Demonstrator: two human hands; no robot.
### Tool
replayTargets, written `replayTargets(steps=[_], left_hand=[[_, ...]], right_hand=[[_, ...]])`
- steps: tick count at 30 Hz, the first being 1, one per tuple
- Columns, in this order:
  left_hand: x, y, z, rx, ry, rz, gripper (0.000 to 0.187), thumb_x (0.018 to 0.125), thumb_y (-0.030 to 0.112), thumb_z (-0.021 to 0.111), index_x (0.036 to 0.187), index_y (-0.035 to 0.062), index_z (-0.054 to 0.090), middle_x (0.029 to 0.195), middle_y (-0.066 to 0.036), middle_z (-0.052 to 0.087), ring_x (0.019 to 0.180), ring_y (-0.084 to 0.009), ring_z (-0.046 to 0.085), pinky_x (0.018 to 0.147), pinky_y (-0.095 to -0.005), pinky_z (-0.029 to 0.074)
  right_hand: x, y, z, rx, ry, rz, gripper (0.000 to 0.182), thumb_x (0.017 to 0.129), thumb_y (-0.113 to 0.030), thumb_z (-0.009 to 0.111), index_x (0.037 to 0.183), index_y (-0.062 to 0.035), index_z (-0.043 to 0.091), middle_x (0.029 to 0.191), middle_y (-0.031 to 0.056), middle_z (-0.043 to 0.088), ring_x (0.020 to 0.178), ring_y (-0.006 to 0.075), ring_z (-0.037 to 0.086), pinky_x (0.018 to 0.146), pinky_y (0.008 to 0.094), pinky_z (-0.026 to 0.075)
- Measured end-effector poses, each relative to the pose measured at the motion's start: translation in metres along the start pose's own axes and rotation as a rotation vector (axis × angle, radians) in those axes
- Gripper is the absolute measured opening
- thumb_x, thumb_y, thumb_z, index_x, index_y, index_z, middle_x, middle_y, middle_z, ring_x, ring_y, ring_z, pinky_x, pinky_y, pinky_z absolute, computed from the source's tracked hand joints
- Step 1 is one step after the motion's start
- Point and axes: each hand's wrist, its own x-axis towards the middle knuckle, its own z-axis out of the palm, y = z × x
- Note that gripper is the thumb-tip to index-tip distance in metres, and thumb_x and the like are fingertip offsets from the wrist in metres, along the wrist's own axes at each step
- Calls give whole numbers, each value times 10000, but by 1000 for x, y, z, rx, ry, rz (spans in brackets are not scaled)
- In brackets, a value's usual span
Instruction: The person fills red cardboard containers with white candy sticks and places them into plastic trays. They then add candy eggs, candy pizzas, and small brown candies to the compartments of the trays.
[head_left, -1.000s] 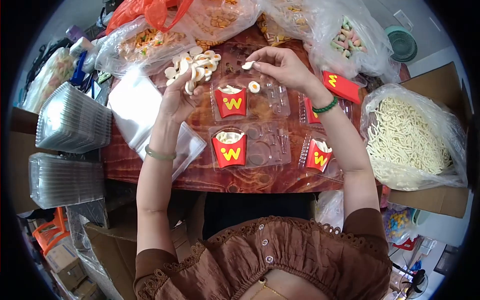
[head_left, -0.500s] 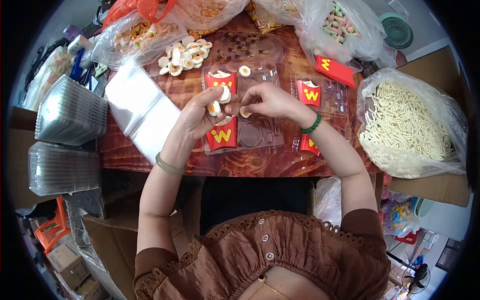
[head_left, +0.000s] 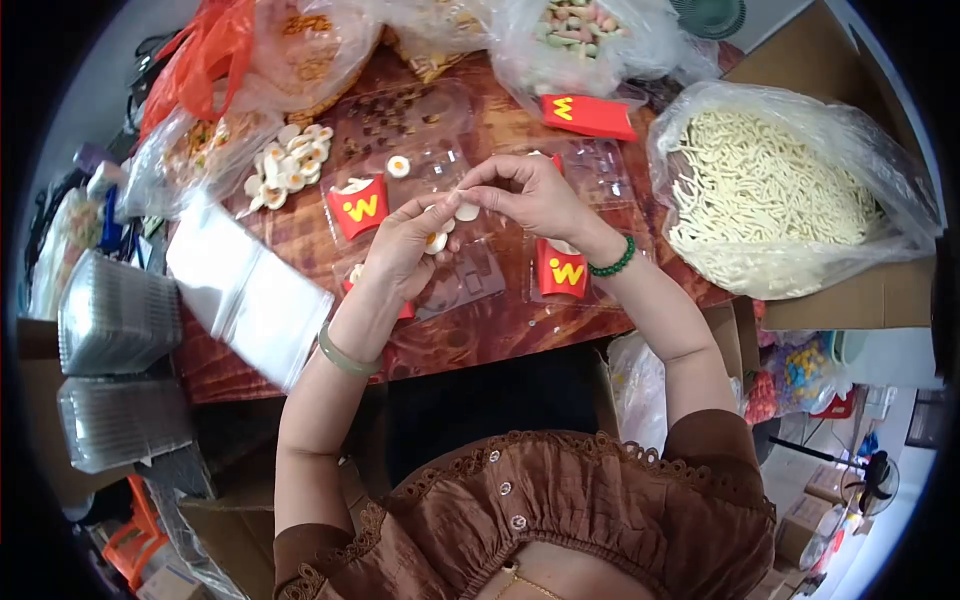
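Note:
My left hand [head_left: 408,245] is closed around several fried-egg-shaped candies [head_left: 436,242], white with orange yolks. Its fingertips meet those of my right hand [head_left: 535,195], which pinches one white egg candy [head_left: 467,212] at its edge. Both hands hover over a clear plastic tray [head_left: 470,285] that they partly hide. One red fries carton [head_left: 357,207] with a yellow mark lies in that tray, and another is mostly covered by my left wrist. A single egg candy [head_left: 398,166] rests at the tray's far side.
Loose egg candies [head_left: 290,165] are piled at the back left. White plastic bags [head_left: 250,290] lie left, beside stacked clear trays [head_left: 120,310]. Another fries carton [head_left: 563,270] sits in a second tray to the right. A big bag of pale stick candies [head_left: 775,190] stands far right.
My right hand has drawn back from the tray to my left hand and now grips an egg candy there. The whole view has turned, shifting the table contents leftward.

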Motion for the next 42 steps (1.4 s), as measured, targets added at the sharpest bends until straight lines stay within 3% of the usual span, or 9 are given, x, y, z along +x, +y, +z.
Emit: replayTargets(steps=[7,11,13,18,20,27,30,33,42], left_hand=[[42,-10,40,-113,-169,-181,330,972,298,449,1084,-1,529,945,-108,592,779,-197,601,586,-239,502],[53,-12,51,-236,-248,-281,284,981,175,385,1125,-51,479,1070,-196,572,912,-281,622,710,-303,572],[53,-13,57,-223,-209,-323,269,977,149,382,1124,-54,478,1096,-210,570,927,-291,621,708,-303,573],[59,-21,60,-137,-270,-286,254,968,123,396,1163,-26,463,1152,-194,567,938,-293,621,674,-302,574],[61,-24,62,-119,-275,-281,255,969,128,401,1179,-6,456,1158,-182,569,935,-287,623,666,-299,573],[66,-29,66,-101,-291,-262,295,978,150,407,1246,31,426,1176,-154,572,904,-264,633,641,-289,559],[67,-32,66,-28,-327,-177,336,982,179,403,1277,19,417,1162,-144,578,927,-269,625,660,-273,546],[63,-33,77,41,-334,-164,340,988,185,389,1278,9,421,1119,-128,588,930,-264,629,670,-277,543],[7,-68,100,343,-320,51,284,938,100,517,1195,-21,522,946,-53,638,772,-94,591,632,-225,485]], right_hand=[[-15,45,-125,-376,405,182,162,866,-101,624,976,18,634,842,17,659,759,72,606,677,221,492],[-16,63,-144,-519,450,115,130,844,-92,633,942,-6,641,842,48,656,745,124,618,677,259,497],[-19,66,-146,-1010,337,-183,109,812,-69,633,907,-16,632,848,79,617,767,215,605,702,310,485],[-28,73,-145,-1089,166,-341,97,797,-46,609,891,-27,620,860,114,589,796,286,579,731,348,478],[-28,66,-140,-806,300,-42,89,805,-53,592,887,-32,623,846,125,590,790,302,578,727,364,481],[-21,83,-147,-1085,293,-164,114,849,-117,597,892,-21,639,821,91,607,738,195,596,676,308,485],[-32,29,-119,-496,233,40,201,854,-204,658,950,-27,666,873,31,636,765,79,564,677,246,457],[-45,0,-97,-489,-21,74,162,850,-151,665,939,-16,652,857,18,627,780,58,561,684,223,457],[-109,-12,-121,-338,129,283,66,847,-53,619,898,-12,607,834,18,633,788,85,594,689,239,476]])
